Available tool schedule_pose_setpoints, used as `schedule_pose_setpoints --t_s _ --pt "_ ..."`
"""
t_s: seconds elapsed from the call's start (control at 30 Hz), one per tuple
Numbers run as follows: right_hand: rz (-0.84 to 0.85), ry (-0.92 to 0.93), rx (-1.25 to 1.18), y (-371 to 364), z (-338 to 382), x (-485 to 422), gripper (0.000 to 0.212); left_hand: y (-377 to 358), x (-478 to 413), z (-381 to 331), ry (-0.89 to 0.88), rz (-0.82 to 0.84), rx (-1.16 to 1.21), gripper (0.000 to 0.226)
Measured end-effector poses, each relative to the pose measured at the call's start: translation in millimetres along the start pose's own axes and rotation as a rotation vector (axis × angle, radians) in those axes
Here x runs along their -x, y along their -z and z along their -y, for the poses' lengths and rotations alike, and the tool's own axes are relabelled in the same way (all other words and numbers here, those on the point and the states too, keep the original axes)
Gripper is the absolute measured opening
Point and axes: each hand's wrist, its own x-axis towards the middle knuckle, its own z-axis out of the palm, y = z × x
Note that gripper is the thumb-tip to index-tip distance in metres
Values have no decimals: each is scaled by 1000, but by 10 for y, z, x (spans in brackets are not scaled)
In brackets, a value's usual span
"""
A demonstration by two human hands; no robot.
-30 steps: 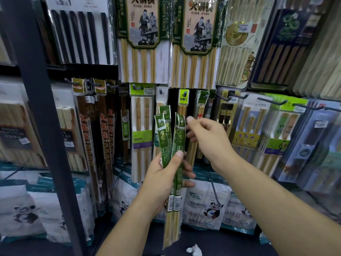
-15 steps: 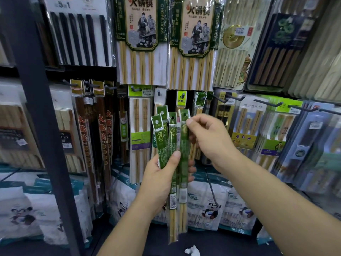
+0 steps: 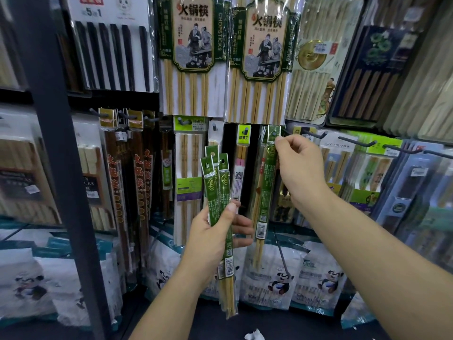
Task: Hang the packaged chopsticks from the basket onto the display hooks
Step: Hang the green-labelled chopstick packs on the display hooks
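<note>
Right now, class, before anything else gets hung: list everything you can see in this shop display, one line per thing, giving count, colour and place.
green chopstick packs: three, green, fanned out in the left hand, centre
single green pack: one, green, raised at a hook, right of centre
hotpot chopstick packs: two, green and cream, top row
black chopsticks: one pack, black, top left
panda bags: several, white and teal, bottom row
display hooks: several, dark, middle row right
left hand: one, grips the three packs
right hand: one, pinches the single pack's top
</note>
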Motion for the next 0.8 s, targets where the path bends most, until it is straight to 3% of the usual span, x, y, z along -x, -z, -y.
schedule_pose_setpoints --t_s 0.33,0.6,0.8 --pt "-15 5 11 -42 -88 -64 35 30 -24 33 -13 34 -18 46" --pt "-42 -18 76 -117 -190 -162 41 56 -47 82 -32 27 -89 16" --pt "-37 -116 54 -137 -243 61 37 53 -44 67 -29 75 -98 21"
